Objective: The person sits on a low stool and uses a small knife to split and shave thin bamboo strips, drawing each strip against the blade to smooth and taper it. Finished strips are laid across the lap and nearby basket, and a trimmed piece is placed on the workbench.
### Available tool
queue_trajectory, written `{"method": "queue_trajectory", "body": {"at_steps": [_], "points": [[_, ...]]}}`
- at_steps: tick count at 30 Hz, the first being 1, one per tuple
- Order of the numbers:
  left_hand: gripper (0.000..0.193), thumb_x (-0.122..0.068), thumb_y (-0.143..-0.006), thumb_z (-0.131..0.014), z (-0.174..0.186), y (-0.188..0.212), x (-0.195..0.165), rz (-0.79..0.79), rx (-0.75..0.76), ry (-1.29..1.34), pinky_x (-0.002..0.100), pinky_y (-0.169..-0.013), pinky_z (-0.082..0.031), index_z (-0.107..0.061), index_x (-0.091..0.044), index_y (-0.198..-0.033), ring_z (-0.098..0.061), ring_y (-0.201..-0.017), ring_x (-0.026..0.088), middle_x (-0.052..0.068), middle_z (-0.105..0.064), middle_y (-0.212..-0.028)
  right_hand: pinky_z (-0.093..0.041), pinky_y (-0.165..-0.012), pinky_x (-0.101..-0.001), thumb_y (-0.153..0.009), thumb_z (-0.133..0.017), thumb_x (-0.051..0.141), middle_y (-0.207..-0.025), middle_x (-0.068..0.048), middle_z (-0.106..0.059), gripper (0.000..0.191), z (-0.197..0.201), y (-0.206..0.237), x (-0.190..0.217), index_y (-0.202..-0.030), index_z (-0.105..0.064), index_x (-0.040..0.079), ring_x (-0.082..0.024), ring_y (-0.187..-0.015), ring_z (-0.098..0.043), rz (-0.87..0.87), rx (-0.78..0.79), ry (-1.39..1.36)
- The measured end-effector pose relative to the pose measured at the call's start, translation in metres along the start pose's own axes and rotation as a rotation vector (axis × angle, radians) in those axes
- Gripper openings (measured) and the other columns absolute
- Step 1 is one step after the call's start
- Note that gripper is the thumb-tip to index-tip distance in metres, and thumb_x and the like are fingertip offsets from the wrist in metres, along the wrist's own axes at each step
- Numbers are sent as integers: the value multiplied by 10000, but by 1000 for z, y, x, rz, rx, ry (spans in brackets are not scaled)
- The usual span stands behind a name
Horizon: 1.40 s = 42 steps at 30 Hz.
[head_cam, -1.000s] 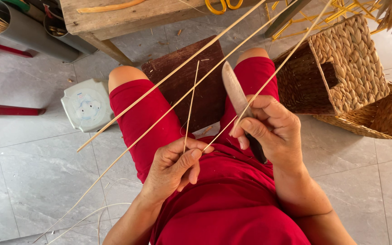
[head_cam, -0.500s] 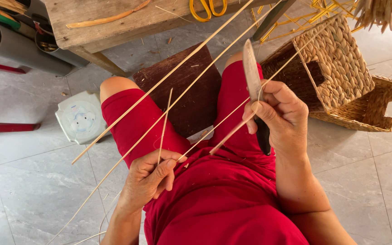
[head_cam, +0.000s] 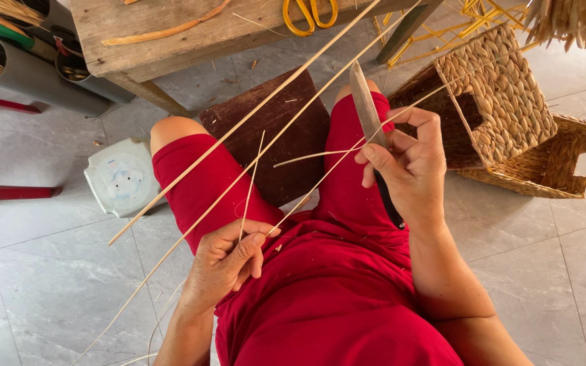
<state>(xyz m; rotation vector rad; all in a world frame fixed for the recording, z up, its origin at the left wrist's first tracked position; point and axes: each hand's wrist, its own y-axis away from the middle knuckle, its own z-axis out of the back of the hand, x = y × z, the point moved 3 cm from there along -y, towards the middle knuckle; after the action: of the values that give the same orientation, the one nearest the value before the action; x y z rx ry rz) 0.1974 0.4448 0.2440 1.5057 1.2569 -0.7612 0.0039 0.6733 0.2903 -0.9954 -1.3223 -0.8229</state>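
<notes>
I sit in red clothes, looking down at my lap. My right hand grips a knife by its dark handle, blade pointing up and away. The blade presses on a thin cane strip that runs from my left hand up toward the right. My left hand pinches the near end of that strip over my left thigh, with a short sliver standing up from the fingers. A thin curl peels off the strip near the blade. Two longer canes lie diagonally across my left leg.
A wooden bench with yellow-handled scissors stands ahead. Woven baskets sit on the floor at the right. A small pale plastic stool is at the left, a dark wooden board between my knees. Grey tubes of reeds are at upper left.
My right hand has drawn the knife up and away along the strip. My left hand has pulled back toward my body, and a thin curl has peeled off.
</notes>
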Motion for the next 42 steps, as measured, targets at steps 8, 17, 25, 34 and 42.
{"method": "queue_trajectory", "body": {"at_steps": [8,17,25,34,42], "points": [[243,-108,-1055,-545,1,0,4,4,-12,3,167,-324,-294,-720,29,-1152,-404,-363,8,30,-619,-571,-557,-596,-238,-1005,-671,-136,-962,-151,-656,446,-1,-1,-14,-1284,-357,16,-151,-688,-650,63,-44,75],[244,-114,-1052,-547,2,1,6,-1,-25,-15,166,-322,-297,-724,27,-1144,-415,-363,8,31,-624,-570,-547,-583,-227,-1032,-684,-102,-924,-122,-631,405,-5,5,-22,-1279,-380,-2,-123,-677,-644,152,-45,252],[240,-113,-1052,-547,3,2,6,-12,-30,-29,164,-323,-299,-724,22,-1141,-415,-361,6,27,-625,-569,-535,-548,-219,-1031,-643,-111,-996,-117,-643,266,-2,3,-26,-1202,-463,-17,-84,-681,-627,150,-37,242],[240,-117,-1053,-547,1,0,8,-17,-29,-21,162,-323,-299,-727,17,-1137,-418,-359,7,26,-625,-567,-515,-533,-194,-1043,-615,-84,-990,-112,-664,267,1,6,-30,-1223,-431,-13,-61,-642,-611,180,-36,226],[231,-113,-1049,-561,4,1,11,-2,-50,-36,165,-326,-283,-735,14,-1132,-404,-370,10,13,-588,-552,-510,-479,-220,-1078,-612,-110,-969,-145,-659,194,38,3,-49,-1173,-478,-6,-114,-610,-626,238,-156,168]]}}
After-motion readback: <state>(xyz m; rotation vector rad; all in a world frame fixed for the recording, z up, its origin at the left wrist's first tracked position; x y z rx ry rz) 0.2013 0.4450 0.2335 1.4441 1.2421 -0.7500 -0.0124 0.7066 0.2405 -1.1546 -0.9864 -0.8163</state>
